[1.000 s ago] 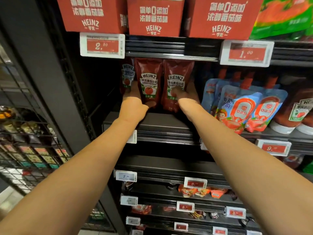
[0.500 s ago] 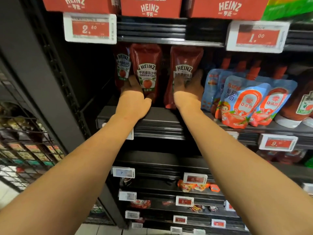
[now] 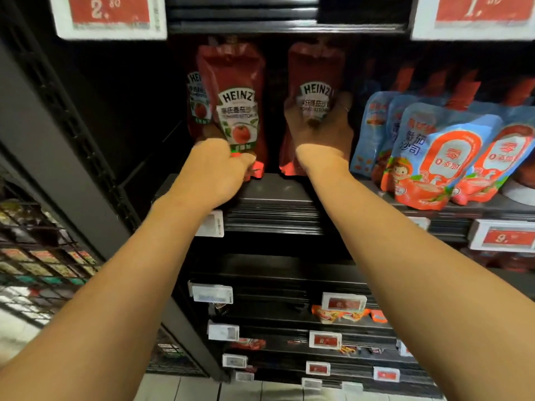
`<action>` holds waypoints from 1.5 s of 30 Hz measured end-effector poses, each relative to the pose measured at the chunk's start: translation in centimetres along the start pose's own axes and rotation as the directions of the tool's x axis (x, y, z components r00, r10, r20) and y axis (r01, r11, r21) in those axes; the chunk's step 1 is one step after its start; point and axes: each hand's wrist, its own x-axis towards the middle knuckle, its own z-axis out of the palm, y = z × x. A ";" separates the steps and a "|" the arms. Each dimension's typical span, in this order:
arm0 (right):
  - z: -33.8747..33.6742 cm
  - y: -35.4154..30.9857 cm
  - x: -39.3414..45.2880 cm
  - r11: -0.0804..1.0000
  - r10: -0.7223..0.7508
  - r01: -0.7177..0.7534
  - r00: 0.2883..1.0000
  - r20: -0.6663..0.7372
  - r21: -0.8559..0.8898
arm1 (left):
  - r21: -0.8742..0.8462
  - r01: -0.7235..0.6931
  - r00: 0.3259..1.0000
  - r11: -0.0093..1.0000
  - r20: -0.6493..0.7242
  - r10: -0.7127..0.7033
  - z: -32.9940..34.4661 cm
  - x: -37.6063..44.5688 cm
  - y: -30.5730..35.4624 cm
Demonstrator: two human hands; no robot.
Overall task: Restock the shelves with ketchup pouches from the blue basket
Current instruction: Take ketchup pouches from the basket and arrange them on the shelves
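left hand [image 3: 215, 166] grasps left ketchup pouch [image 3: 236, 111] base | right hand [image 3: 321, 125] wraps right pouch [image 3: 314, 79] middle | soft, floppy, likely light; hold low, steady upright

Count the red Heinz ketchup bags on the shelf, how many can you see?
3: one pouch at far left, half hidden; one in front of it, held low by the left hand; one gripped by the right hand. More may hide behind.

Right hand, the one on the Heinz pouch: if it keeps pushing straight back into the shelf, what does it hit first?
Probably nothing soon: behind the right hand and its Heinz pouch the shelf looks dark and free, though depth is unclear.
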 end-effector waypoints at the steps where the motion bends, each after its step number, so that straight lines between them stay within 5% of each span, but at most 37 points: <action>1: 0.2 0.4 0.4 0.999 -0.037 0.037 0.999 -0.009 -0.002 | -0.065 0.043 0.999 0.997 0.025 -0.041 -1.1 -0.2 -0.5; 4: 0.3 0.6 0.2 0.997 -0.040 0.042 0.999 -0.036 0.059 | -0.175 0.114 0.983 0.978 0.160 -0.086 -3.9 -0.6 -1.0; 9: 0.6 0.8 0.6 0.996 0.030 -0.025 0.997 -0.065 0.088 | -0.071 0.142 0.967 0.987 0.223 -0.123 -3.5 0.4 0.6; 12: 0.8 0.9 0.6 0.998 0.015 -0.010 0.997 -0.074 0.068 | 0.385 -0.204 0.959 0.900 0.264 0.104 -1.7 1.2 1.6; 14: 0.8 1.0 0.6 0.998 0.004 0.001 0.997 -0.076 0.062 | 0.459 -0.274 0.948 0.845 0.275 0.159 -0.2 1.7 2.0; 19: 0.9 1.2 1.2 0.999 -0.043 0.044 0.994 -0.102 0.001 | -0.046 -0.144 0.987 0.988 0.067 0.147 3.0 3.2 2.8; 23: 1.0 1.7 1.9 0.996 -0.073 0.067 0.991 -0.115 -0.054 | 0.055 -0.207 0.974 0.977 0.108 0.200 4.5 5.0 3.0; 36: 1.8 2.0 0.9 0.920 -0.188 0.130 0.974 -0.125 -0.370 | 0.181 -0.231 0.965 0.956 -0.084 0.249 4.6 5.3 3.2; 45: 1.0 1.8 1.2 0.956 -0.121 0.081 0.984 -0.129 -0.282 | 0.081 -0.212 0.969 0.974 -0.113 0.220 4.5 5.1 3.3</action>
